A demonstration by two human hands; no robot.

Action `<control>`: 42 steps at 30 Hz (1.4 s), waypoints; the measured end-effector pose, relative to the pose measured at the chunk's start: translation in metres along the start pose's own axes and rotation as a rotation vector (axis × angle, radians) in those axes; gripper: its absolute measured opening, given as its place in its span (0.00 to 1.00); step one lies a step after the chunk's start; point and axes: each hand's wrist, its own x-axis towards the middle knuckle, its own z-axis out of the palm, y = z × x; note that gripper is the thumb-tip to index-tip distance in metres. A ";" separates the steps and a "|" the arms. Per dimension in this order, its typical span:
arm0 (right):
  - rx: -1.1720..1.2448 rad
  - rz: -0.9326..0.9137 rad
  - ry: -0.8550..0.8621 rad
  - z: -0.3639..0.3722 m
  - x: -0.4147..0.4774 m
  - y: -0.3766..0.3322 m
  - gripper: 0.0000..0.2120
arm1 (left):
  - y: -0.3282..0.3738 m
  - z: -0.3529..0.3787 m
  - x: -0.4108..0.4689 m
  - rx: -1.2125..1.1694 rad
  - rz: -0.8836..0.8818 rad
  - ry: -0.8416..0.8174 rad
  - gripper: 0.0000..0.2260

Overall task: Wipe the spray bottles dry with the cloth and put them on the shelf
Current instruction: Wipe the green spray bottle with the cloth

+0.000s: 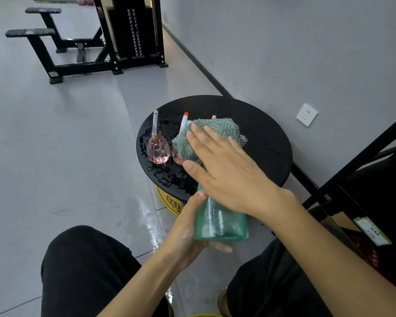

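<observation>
Left grip (pixel 188 234) curls round the translucent green spray bottle (pixel 220 223); right grip (pixel 224 165), held flat, presses the textured green cloth (pixel 192 138) onto it; pink teardrop bottle (pixel 158 149) at ten o'clock.

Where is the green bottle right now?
Head view, lower centre: the green bottle is held by the left hand at its base, its top under the cloth pressed by the right hand, at the near edge of the round black table.

Left hand (pixel 185 232) grips the green bottle (pixel 220 223); right hand (pixel 224 168) lies flat, fingers straight.
</observation>
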 end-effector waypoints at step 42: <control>0.176 0.029 0.074 -0.009 -0.002 0.036 0.27 | -0.003 -0.004 0.003 -0.061 -0.009 -0.070 0.22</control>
